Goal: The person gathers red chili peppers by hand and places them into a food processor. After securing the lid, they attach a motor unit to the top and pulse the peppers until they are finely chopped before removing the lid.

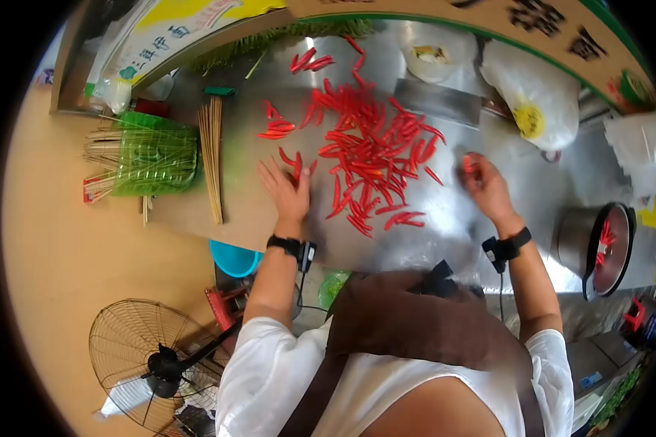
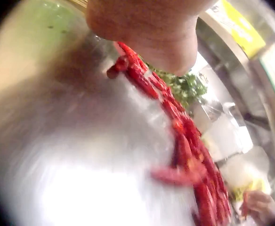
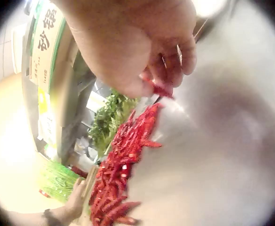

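A loose pile of red chili peppers (image 1: 375, 135) is spread over the metal table (image 1: 248, 218). To its right my right hand (image 1: 486, 188) pinches a red chili (image 3: 160, 88) between thumb and fingers, above the bare metal. My left hand (image 1: 288, 191) lies left of the pile with its fingers spread and straight, right at a few separate chilies (image 1: 297, 162). In the left wrist view only the heel of that hand (image 2: 147, 28) shows, and its fingers are hidden. A small group of chilies (image 1: 277, 130) lies beyond the left fingertips.
A cleaver (image 1: 439, 103) lies behind the pile. Bamboo skewers (image 1: 211, 160) and a green plastic basket (image 1: 157, 156) with more sticks are at the left. A pot (image 1: 574, 237) holding some chilies stands at the right. White plastic bags (image 1: 536, 91) and leafy greens (image 1: 270, 47) line the back.
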A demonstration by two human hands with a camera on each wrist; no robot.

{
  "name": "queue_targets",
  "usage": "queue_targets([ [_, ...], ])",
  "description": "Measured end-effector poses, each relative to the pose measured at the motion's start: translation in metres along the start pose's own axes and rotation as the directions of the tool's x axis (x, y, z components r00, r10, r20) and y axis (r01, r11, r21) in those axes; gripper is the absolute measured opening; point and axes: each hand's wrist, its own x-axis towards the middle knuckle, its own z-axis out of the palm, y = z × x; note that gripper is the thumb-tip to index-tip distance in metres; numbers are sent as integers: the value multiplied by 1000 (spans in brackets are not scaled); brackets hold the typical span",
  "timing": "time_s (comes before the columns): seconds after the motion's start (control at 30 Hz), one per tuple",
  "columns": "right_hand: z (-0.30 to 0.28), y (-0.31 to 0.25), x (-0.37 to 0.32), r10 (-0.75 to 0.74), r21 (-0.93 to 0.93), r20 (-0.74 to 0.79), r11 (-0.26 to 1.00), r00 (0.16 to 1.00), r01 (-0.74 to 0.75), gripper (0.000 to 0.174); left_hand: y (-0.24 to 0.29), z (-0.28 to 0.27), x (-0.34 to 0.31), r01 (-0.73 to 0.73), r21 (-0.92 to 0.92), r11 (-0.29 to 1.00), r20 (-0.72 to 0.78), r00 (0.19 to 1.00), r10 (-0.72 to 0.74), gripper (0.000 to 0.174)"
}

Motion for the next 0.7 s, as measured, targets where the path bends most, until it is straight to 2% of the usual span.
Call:
queue_targets([
  [0.03,19,-6,19,-151,84,46,986,987,147,28,-17,8,24,42,32,999,-2,999,-42,92],
  [0.1,40,-57,58,-200,-42,107,978,974,206,28,-41,22,69,124,89,988,-7,992,-124,88],
  [0.13,65,-57,80,-133,74,78,989,988,127,34,-47,29,88,135,71,988,-11,991,-135,87],
  [0.17,80,-65,107,-264,-10,35,964,964,264,40,-47,34,104,106,61,993,30,994,-108,86],
  [0.23,104,-93,161,-338,-45,1,940,941,338,42,-47,43,136,40,40,998,117,992,-44,85],
  [0.27,117,-93,189,-391,-132,-41,914,920,383,46,-52,55,147,-67,23,997,76,995,65,81],
  [0.33,152,-85,239,-503,-303,-112,838,857,453,53,-47,73,162,-184,-71,980,93,977,190,79],
  [0.4,165,-92,272,-297,-301,44,906,954,296,55,-29,76,172,-257,-206,944,146,946,289,79],
  [0.5,195,-81,307,-426,-317,-43,863,904,392,55,-13,75,208,-356,-120,927,82,927,366,80],
  [0.63,209,-81,328,-308,-405,101,856,946,322,50,-24,115,271,-374,-77,924,52,924,379,76],
  [0.7,211,-88,326,-463,-268,74,844,883,465,50,-6,104,282,-426,-95,900,242,867,436,71],
])
